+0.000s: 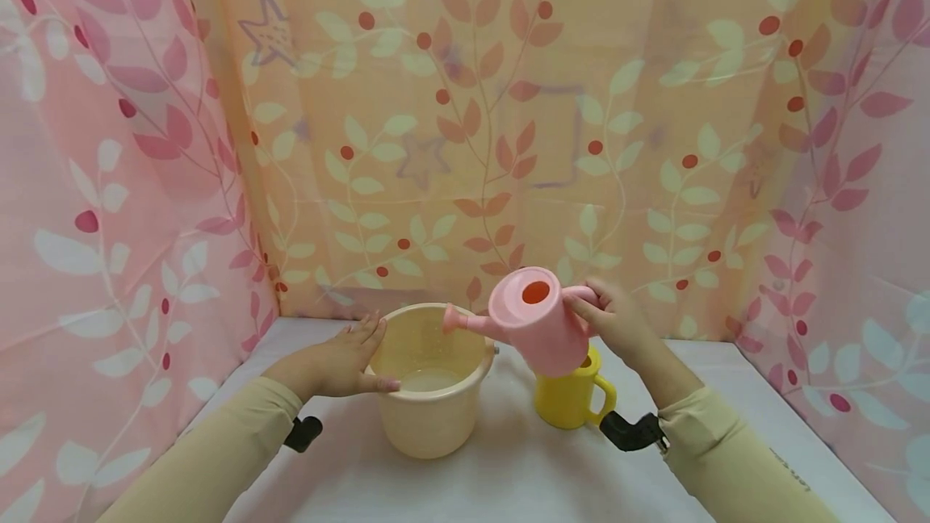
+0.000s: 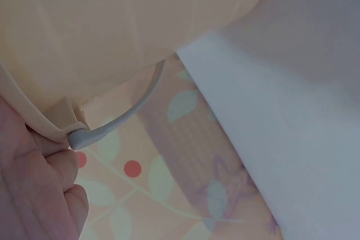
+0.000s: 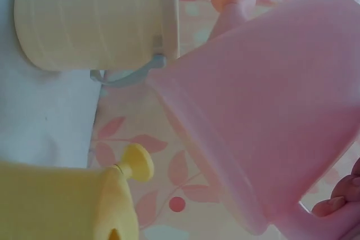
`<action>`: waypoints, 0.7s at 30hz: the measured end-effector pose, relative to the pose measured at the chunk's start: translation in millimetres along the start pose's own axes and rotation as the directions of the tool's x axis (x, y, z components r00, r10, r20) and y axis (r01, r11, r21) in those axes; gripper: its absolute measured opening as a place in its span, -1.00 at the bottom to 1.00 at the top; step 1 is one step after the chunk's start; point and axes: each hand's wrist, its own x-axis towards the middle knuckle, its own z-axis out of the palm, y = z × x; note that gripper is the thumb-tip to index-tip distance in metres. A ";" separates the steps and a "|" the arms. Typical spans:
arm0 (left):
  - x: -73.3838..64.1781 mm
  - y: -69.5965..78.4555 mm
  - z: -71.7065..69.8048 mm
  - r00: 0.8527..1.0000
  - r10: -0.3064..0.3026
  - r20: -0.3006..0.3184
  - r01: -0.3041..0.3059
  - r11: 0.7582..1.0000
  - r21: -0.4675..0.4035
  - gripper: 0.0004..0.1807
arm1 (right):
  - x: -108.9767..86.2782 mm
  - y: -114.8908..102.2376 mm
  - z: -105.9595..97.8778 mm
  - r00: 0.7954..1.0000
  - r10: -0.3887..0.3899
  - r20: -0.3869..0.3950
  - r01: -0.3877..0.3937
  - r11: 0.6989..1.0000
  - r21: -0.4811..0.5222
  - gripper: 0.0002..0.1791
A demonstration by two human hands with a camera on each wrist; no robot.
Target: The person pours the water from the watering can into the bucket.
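A cream bucket [image 1: 430,426] stands upright on the white table. My left hand [image 1: 337,361] holds its left rim, thumb along the front and fingers toward the back; close up, those fingers lie beside the grey bail handle [image 2: 121,117]. My right hand [image 1: 613,320] grips the handle of a pink watering can [image 1: 548,333], raised off the table and tilted to the left. The can's spout head [image 1: 454,319] overlaps the bucket's opening in the head view. Behind and below the pink can is a yellow watering can [image 1: 565,402], partly hidden by it.
Patterned curtains [image 1: 436,144] enclose the back and both sides of the table [image 1: 523,474]. The yellow can's spout head [image 3: 138,162] points toward the back curtain. A black wrist camera mount [image 1: 630,432] hangs under the right forearm, close to the yellow can's handle.
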 end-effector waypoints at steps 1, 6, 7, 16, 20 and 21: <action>0.2 -0.2 0.1 1.000 0.001 -0.001 -0.001 1.000 0.000 0.21 | -1.5 2.3 1.1 1.000 0.009 -0.011 -0.008 1.000 0.014 -0.68; -0.3 0.0 0.3 1.000 0.002 -0.003 -0.002 1.000 0.001 0.21 | -9.0 10.9 6.7 0.998 0.045 -0.053 -0.038 0.993 0.111 -0.66; -0.4 0.1 0.3 1.000 0.003 -0.003 -0.003 1.000 -0.001 0.21 | -10.3 12.2 7.8 0.997 0.049 -0.059 -0.041 0.990 0.138 -0.66; 1.9 -2.6 3.6 1.000 0.001 -0.001 -0.001 1.000 0.006 0.24 | -18.4 24.8 15.6 0.987 0.074 -0.141 -0.034 0.964 0.264 -0.69; 3.4 -5.4 6.1 1.000 -0.006 -0.008 0.006 1.000 0.010 0.24 | -20.4 29.0 16.9 0.985 0.087 -0.152 -0.038 0.954 0.296 -0.68; 3.1 -5.2 5.7 1.000 -0.003 -0.009 0.003 1.000 0.005 0.24 | -20.6 29.7 17.0 0.984 0.087 -0.154 -0.036 0.951 0.306 -0.69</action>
